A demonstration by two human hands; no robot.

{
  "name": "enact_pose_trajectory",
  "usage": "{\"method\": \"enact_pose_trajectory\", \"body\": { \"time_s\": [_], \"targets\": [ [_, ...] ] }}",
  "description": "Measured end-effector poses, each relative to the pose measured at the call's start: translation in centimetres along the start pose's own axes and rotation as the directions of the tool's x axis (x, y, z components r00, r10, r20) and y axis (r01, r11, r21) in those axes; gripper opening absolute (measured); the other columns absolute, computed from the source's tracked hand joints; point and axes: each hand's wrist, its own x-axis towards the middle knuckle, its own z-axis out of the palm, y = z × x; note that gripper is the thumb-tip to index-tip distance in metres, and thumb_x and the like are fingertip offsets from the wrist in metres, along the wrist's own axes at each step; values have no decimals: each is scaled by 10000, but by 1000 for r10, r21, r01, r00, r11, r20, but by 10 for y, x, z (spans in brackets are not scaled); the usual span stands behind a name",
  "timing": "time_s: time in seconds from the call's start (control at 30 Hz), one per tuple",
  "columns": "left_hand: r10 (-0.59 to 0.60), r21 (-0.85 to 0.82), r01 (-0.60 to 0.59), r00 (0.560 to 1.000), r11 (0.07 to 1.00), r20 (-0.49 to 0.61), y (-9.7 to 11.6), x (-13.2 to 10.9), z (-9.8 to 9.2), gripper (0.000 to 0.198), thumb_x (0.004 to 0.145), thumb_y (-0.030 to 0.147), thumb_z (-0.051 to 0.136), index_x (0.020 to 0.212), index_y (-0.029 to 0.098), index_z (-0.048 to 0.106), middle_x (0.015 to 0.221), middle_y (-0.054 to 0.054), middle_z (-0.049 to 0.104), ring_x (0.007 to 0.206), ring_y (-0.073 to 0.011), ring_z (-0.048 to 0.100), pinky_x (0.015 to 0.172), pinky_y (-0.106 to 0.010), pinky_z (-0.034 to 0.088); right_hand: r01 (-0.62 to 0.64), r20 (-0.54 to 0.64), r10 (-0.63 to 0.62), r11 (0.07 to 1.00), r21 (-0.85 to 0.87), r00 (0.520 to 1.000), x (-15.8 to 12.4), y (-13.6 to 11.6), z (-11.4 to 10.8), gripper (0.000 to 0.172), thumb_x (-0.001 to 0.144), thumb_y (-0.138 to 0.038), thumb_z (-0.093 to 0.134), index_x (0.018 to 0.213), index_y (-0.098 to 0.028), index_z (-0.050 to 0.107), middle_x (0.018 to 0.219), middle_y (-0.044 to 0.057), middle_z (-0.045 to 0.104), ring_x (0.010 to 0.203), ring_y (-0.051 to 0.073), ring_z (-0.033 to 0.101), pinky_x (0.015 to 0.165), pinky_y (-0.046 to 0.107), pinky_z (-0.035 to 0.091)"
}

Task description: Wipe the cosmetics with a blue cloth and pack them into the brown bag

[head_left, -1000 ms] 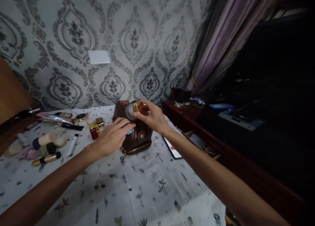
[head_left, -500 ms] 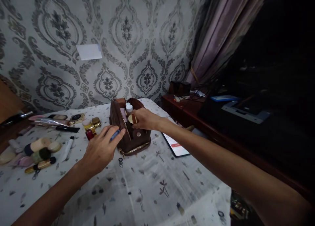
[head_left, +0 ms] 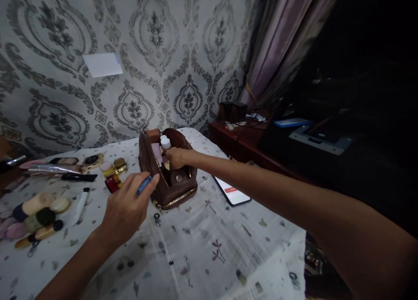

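Observation:
A brown makeup bag [head_left: 176,194] stands unzipped on the cloth, its gold zip open. Inside, white-capped bottles [head_left: 166,143] and a pinkish packet [head_left: 157,153] show. My right hand [head_left: 176,158] reaches into the bag, fingers closed on a round gold-coloured item [head_left: 167,165], mostly hidden by the hand. My left hand [head_left: 128,203] is beside the bag's left side, its fingers closed around a small blue object [head_left: 144,185] whose kind I cannot make out. Just beyond that hand lie a red-and-gold bottle [head_left: 112,183] and a gold-capped jar [head_left: 120,164].
Several cosmetics, among them a white tube [head_left: 80,206], a green-and-black container [head_left: 41,219] and a gold compact [head_left: 92,161], lie on the left of the patterned cloth [head_left: 196,256]. A phone [head_left: 232,193] lies under my right forearm. A dark red desk [head_left: 240,139] stands at right.
My right hand has gone deeper into the bag with the round gold item, which is now lower and mostly hidden. My left hand still holds the blue object. The view has shifted slightly right.

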Motion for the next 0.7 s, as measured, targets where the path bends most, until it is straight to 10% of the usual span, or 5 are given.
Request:
{"method": "enact_pose_trajectory", "body": {
  "time_s": [0.27, 0.7],
  "targets": [
    [6, -3, -6, 1000, 1000, 5, 0, -2, 1, 410, 892, 55, 471, 1285, 147, 540, 1131, -130, 632, 977, -248, 604, 659, -297, 499, -8, -46, 12, 997, 78, 999, 16, 10, 26, 506, 762, -240, 733, 1249, -130, 650, 1176, 211, 709, 1046, 338, 709, 819, 327, 589],
    [-2, 9, 2, 1000, 1000, -14, 1, -3, 1, 447, 866, 36, 452, 1288, 158, 535, 1114, -128, 653, 957, -233, 628, 619, -269, 495, 33, -144, -18, 994, 106, 989, 0, -3, 7, 333, 909, -268, 568, 1217, -154, 624, 1317, 174, 638, 1224, 306, 614, 952, 353, 524]
  ]
}}
